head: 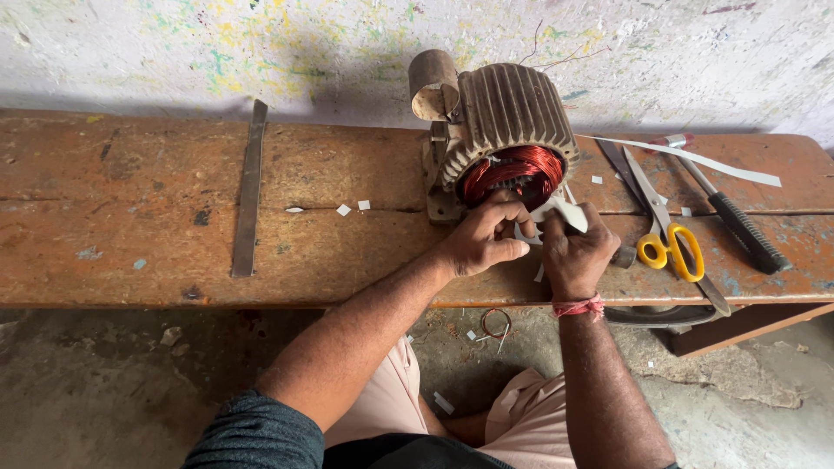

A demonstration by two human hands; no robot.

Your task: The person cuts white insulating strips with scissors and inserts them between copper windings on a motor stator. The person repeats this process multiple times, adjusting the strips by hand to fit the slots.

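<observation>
Fingers (497,227) of the left hand (479,241) are curled narrow and press at the copper winding (512,171) inside the ribbed motor housing (508,113), which stands on the wooden bench (130,200) at about 12 o'clock from the hands. At 9 o'clock a flat metal strip (249,191) lies well apart. The right hand (575,252) is closed around a white paper piece (563,213), just beside the winding. At 3 o'clock lie yellow-handled scissors (667,234) and a black-handled tool (738,221).
</observation>
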